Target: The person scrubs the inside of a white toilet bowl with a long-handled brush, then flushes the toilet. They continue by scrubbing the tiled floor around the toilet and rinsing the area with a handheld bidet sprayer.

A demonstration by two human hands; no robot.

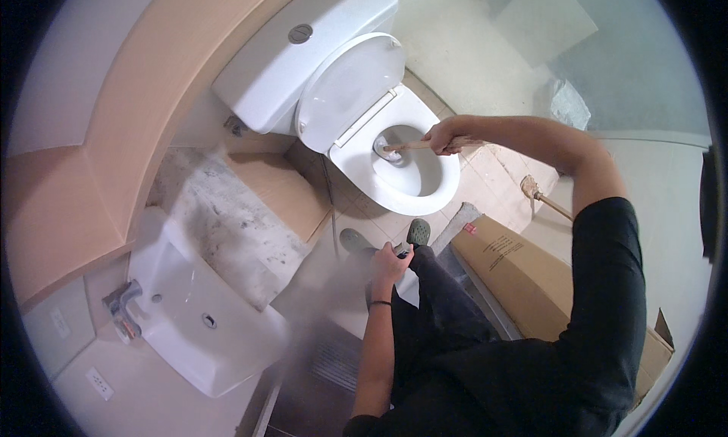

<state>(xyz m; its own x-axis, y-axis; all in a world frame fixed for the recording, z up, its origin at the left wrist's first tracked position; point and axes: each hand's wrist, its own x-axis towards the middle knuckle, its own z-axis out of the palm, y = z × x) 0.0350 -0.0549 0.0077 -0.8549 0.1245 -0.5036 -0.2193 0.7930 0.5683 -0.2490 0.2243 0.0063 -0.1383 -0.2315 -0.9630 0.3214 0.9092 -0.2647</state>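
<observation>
My right hand (447, 136) is closed round the wooden handle of a toilet brush (413, 145). The brush reaches down into the white toilet bowl (444, 180), its pale head against the inner wall at the back left. Behind the bowl the toilet lid (355, 84) stands raised against the cistern (311, 50). Lower down, in front of the bowl, my left hand (390, 264) is closed on a small object with a pale and a dark part (403, 249); its kind cannot be made out. That hand is above my green clogs (418, 231).
A washbasin (250, 346) with a tap (125, 308) is at the left. Cardboard (277, 183) lies left of the toilet. On the right are a long cardboard box (516, 266), a wooden-handled tool with a tan head (531, 187) and a clear plastic bag (569, 105).
</observation>
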